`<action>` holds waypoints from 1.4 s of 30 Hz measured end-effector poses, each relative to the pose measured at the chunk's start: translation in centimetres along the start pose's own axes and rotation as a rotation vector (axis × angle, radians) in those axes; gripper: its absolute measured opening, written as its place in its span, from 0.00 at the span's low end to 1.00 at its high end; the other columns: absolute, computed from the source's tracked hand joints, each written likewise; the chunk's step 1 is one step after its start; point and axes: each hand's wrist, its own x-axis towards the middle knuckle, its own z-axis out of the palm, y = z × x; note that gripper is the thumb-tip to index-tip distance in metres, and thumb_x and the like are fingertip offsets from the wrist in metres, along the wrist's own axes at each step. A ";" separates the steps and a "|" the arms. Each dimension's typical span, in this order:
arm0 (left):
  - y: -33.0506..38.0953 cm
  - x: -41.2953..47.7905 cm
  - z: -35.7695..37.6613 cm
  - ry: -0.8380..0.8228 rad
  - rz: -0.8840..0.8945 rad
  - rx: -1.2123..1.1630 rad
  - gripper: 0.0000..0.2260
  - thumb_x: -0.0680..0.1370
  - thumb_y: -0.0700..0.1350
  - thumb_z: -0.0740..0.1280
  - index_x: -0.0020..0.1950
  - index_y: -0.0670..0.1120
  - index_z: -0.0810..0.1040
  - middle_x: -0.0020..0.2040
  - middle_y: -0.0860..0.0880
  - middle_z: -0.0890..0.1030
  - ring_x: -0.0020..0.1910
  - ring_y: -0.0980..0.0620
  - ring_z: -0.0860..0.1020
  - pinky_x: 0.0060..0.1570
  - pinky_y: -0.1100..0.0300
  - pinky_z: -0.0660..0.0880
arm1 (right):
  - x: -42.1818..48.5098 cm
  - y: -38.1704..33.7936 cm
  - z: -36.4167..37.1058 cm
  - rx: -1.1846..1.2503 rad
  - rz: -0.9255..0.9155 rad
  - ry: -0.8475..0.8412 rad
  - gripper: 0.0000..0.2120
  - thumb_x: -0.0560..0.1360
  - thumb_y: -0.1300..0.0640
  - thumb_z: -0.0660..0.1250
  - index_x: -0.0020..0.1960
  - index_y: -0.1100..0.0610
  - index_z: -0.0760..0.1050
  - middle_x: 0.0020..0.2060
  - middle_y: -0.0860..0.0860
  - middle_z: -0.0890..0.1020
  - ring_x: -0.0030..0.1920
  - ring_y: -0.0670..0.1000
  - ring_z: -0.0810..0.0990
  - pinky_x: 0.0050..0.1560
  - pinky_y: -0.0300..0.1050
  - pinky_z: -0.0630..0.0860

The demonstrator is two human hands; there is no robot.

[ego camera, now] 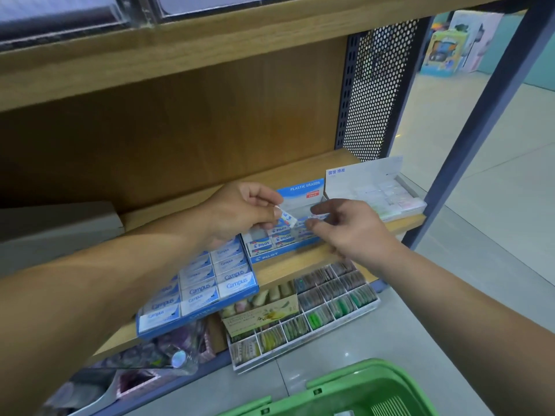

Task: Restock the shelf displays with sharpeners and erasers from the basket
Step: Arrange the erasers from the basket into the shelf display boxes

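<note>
My left hand [240, 213] pinches a small white-and-blue Pilot eraser [286, 218] just above the blue Pilot display box [300, 187] on the wooden shelf [300, 259]. My right hand [351, 228] reaches in from the right, thumb and forefinger pinching another small eraser [319, 217] over the same box. Rows of Pilot erasers fill the box's front. The green basket [360, 391] sits on the floor at the bottom; its contents are mostly out of view.
A blue Campus eraser box [207, 283] lies left of the Pilot box, a white eraser box [378, 190] to its right. A white divided tray [315, 313] of coloured items sits on the lower shelf. A dark upright post [480, 121] and perforated panel [378, 91] bound the right side.
</note>
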 end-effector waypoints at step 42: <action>-3.5 -2.9 -1.5 0.164 0.203 0.816 0.11 0.81 0.45 0.69 0.64 0.51 0.82 0.61 0.54 0.83 0.60 0.54 0.79 0.64 0.56 0.75 | -2.3 -1.5 2.0 -0.846 -0.295 0.000 0.26 0.74 0.34 0.69 0.65 0.48 0.79 0.62 0.48 0.78 0.64 0.53 0.75 0.64 0.48 0.70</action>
